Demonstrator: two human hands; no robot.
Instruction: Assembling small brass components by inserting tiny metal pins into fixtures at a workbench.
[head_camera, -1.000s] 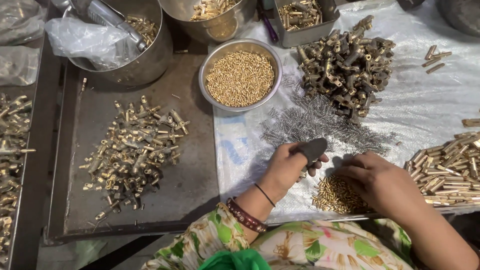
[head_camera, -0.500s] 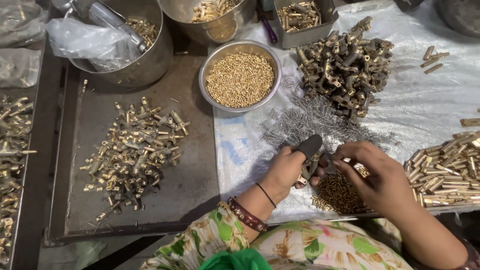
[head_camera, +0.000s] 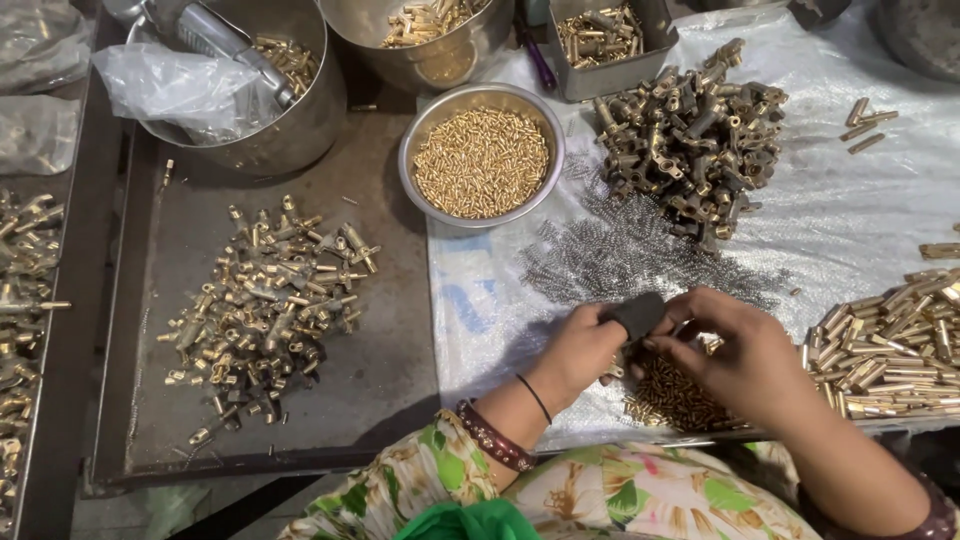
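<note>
My left hand (head_camera: 580, 350), with a dark cap over one fingertip, pinches a small brass part at the table's near edge. My right hand (head_camera: 735, 350) meets it from the right, its fingertips closed on the same small part. Both hands hover over a little heap of tiny brass pins (head_camera: 675, 395). Just beyond the hands lies a spread of thin steel springs (head_camera: 625, 250) on a white plastic sheet (head_camera: 850, 210).
A steel bowl of brass pins (head_camera: 482, 160) stands behind the springs. A pile of dark brass fittings (head_camera: 690, 140) lies far right, brass tubes (head_camera: 890, 345) at right. Assembled fittings (head_camera: 265, 295) sit on a dark tray (head_camera: 390, 370). Buckets (head_camera: 290, 110) stand at the back.
My right hand rose from the pin heap and moved left to meet my left hand. My left hand turned slightly toward it; both now pinch one small part.
</note>
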